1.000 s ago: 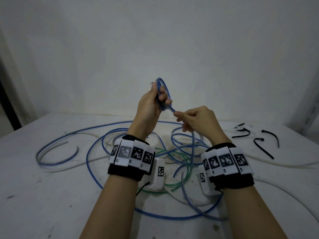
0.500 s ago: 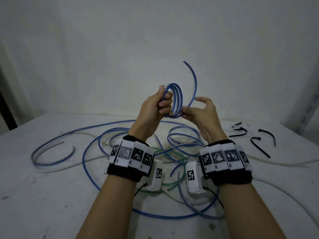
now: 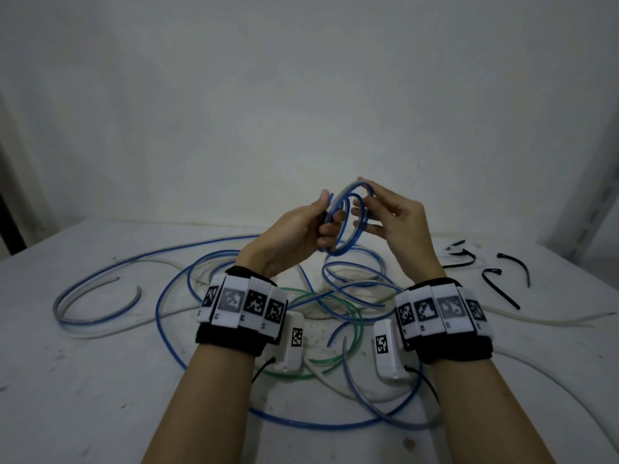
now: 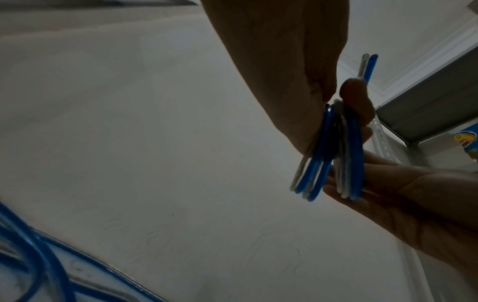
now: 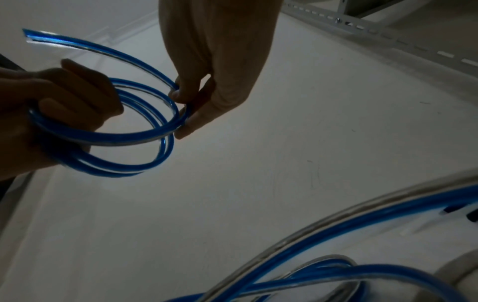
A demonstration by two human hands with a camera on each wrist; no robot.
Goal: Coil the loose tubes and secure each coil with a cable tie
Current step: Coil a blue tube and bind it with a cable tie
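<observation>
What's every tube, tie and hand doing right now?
blue coil: wound in loops, held up, not tied.
left hand: grips the coil.
right hand: pinches the coil's other side.
loose blue tubes: tangled, uncoiled.
green tube: loose in the tangle.
cable ties: lying unused.

The right hand (image 5: pixel 214 61) pinches one side of the blue coil (image 5: pixel 124 136) while the left hand (image 5: pixel 56 106) grips the other.

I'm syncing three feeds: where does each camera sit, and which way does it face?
Head: worn on head, faces forward-down at table; both forearms, left hand, right hand show.
Left wrist: looks along left hand gripping coil; right palm shows.
Right wrist: looks along right hand pinching coil; left hand shows.
Shared: coil, both hands.
</observation>
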